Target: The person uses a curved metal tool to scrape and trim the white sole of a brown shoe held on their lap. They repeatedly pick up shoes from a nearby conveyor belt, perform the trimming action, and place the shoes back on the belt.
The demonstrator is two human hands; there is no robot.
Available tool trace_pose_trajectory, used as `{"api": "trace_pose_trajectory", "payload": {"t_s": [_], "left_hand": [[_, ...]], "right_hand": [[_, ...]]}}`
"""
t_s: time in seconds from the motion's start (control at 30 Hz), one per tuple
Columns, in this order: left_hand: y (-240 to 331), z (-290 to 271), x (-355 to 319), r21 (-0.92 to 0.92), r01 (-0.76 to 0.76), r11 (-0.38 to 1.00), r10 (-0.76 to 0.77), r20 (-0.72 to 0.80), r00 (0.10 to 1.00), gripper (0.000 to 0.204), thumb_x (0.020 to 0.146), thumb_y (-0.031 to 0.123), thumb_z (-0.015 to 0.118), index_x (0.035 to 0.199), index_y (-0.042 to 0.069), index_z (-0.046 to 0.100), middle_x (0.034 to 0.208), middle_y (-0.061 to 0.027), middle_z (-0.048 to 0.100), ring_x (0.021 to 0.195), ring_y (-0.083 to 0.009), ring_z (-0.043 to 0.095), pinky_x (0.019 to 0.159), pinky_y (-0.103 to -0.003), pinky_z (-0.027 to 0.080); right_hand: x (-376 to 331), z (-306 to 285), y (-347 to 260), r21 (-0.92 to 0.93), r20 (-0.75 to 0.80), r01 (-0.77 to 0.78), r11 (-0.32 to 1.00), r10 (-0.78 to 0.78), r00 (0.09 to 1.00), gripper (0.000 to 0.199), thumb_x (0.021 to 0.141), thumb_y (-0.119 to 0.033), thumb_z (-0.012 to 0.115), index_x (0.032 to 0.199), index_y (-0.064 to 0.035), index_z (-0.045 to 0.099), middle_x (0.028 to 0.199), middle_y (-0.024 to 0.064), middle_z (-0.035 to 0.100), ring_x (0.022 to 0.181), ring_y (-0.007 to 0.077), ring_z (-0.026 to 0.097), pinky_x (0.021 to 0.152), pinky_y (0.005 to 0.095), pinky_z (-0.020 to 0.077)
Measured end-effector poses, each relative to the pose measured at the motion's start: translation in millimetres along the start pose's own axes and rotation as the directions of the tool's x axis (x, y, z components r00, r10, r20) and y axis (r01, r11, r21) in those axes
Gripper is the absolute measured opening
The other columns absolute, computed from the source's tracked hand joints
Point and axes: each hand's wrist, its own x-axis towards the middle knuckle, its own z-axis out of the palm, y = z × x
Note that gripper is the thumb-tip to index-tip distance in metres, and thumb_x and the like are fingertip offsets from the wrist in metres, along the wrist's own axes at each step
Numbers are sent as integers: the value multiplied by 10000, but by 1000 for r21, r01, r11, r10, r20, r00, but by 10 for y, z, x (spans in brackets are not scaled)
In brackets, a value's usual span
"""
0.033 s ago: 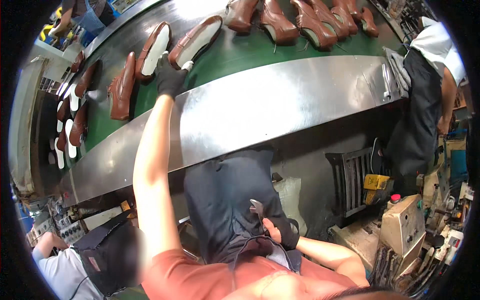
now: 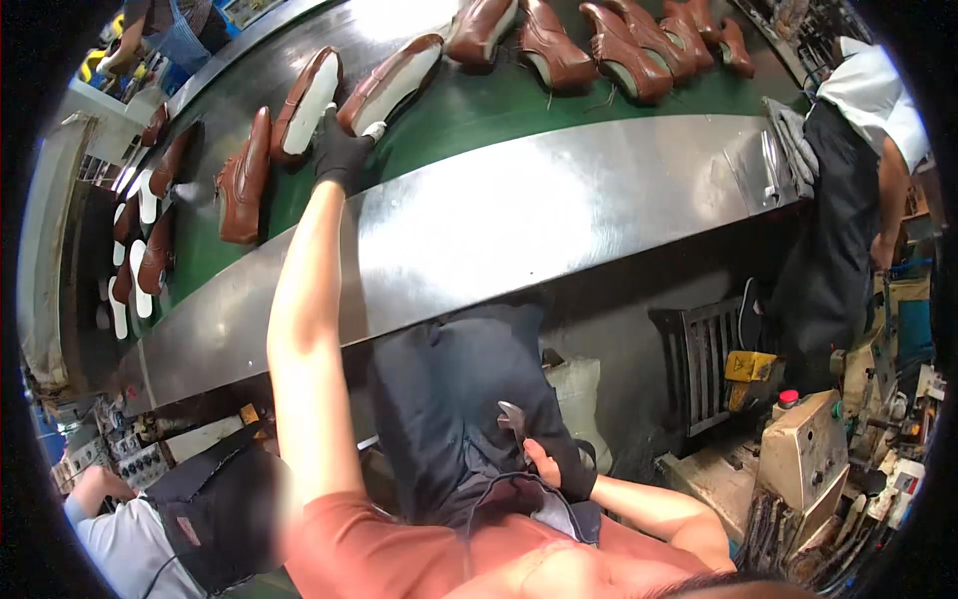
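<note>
My left hand (image 2: 342,155), in a black glove with bare white-wrapped fingertips, reaches onto the green conveyor belt (image 2: 469,125). Its thumb and fingers close around the near end of a brown leather shoe (image 2: 391,82), which lies sole up with its pale underside showing. Beside those fingers rests another upturned brown shoe (image 2: 307,100). Down at my lap, my right hand (image 2: 564,466), gloved with bare fingertips, grips a metal hand tool with a hooked head (image 2: 512,417); the handle is mostly hidden in the hand.
Several brown shoes (image 2: 639,55) stand along the belt at far right, others with white soles (image 2: 150,270) at left. A steel ledge (image 2: 559,190) borders the belt. Co-workers are at right (image 2: 838,190) and lower left (image 2: 140,539). A machine with a red button (image 2: 798,439) stands at right.
</note>
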Motion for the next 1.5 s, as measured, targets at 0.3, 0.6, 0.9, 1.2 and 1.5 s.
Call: {"api": "trace_pose_trajectory", "payload": {"t_s": [0.3, 0.6, 0.9, 1.2, 1.5], "left_hand": [[452, 401, -362, 257, 278, 926, -289, 6, 957, 898, 698, 552, 708, 1276, -69, 414, 1191, -302, 553, 1081, -421, 576, 899, -448, 470], [-115, -1249, -1473, -715, 373, 591, -178, 336, 925, 397, 873, 69, 581, 1253, -28, 520, 1131, -100, 592, 1001, -154, 567, 883, -292, 473], [485, -2243, -3351, -502, -82, 861, 179, 148, 973, 505, 746, 198, 750, 1198, 53, 577, 1256, -164, 577, 1188, -301, 545, 1037, -411, 408], [689, -1488, -3186, -721, 425, 548, -135, 425, 895, 280, 872, 287, 635, 875, 10, 667, 858, -142, 671, 812, -281, 660, 735, -350, 506], [841, -1319, -3165, -786, 443, 432, 21, 499, 866, 947, 868, 784, 174, 845, -12, 687, 890, -111, 686, 920, -226, 628, 911, -372, 456]], "right_hand": [[60, 131, 391, -79, -112, 48, 996, -57, 992, 453, 987, -407, 442, 849, -27, 647, 684, 104, 620, 645, 208, 601, 635, 338, 463], [131, 213, 387, 241, -149, 131, 961, -97, 984, 498, 1016, -425, 374, 906, -23, 647, 719, 37, 619, 631, 137, 598, 624, 285, 483], [-98, 196, -76, 345, -128, -141, 928, 195, 972, 566, 997, -501, 331, 855, -22, 595, 656, 81, 608, 581, 164, 607, 597, 282, 496], [-336, 12, -388, 25, 72, -52, 998, 50, 996, 521, 1016, -436, 365, 854, -8, 614, 740, 61, 639, 668, 130, 611, 647, 270, 481], [324, 504, -688, 357, 284, -29, 934, -79, 955, 432, 1049, -336, 304, 1208, -8, 537, 1044, 46, 627, 944, 111, 564, 866, 246, 437]]}}
